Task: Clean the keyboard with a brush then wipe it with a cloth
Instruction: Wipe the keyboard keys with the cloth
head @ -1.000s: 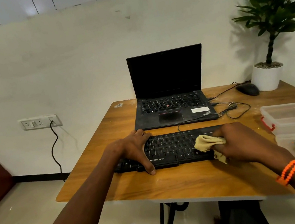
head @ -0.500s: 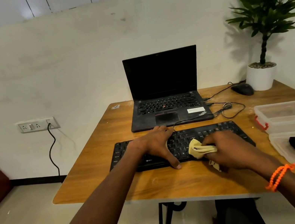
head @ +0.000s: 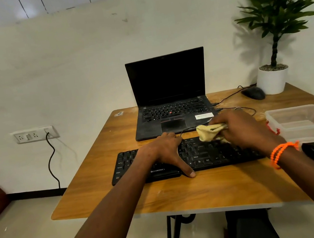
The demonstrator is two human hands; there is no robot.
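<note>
flat black plastic keyboard (head: 210, 152) lies on the wooden table (head: 206, 189) before the laptop. left hand (head: 166, 150) flat, fingers straight, pinning it. right hand (head: 239, 129) grips bunched yellow cloth (head: 209, 131) at the top rows. wipe in rows, light pressure, hold the board steady.

Matt black plastic keyboard (head: 210, 151); soft crumpled cloth (head: 209, 131); wood-grain table (head: 185, 191).
</note>
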